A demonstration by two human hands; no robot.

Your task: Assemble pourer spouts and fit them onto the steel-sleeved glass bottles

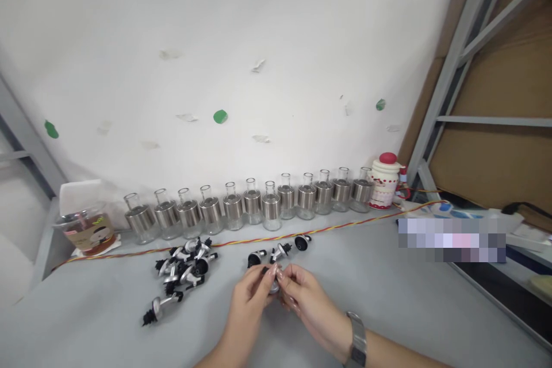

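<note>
My left hand point(252, 296) and my right hand point(304, 293) meet over the grey table, thumbs and fingertips closed around one bottle pourer point(274, 286). Most of that pourer is hidden by my fingers; a bit of silver and black shows between them. Just beyond my hands lie a black-ended pourer point(256, 258), a silver pourer point(282, 250) and another pourer point(302, 242). To the left is a loose pile of several silver-and-black pourers point(185, 264), with a single pourer point(158, 307) lying on the near side of it.
Several glass bottles with steel sleeves point(210, 210) stand in a row along the wall. A red-yellow twisted wire point(250, 240) runs before them. At left is a plastic cup point(88, 233); at right, a white-and-red jar point(383, 184) and stacked items point(524, 236) beside a metal frame point(448, 69).
</note>
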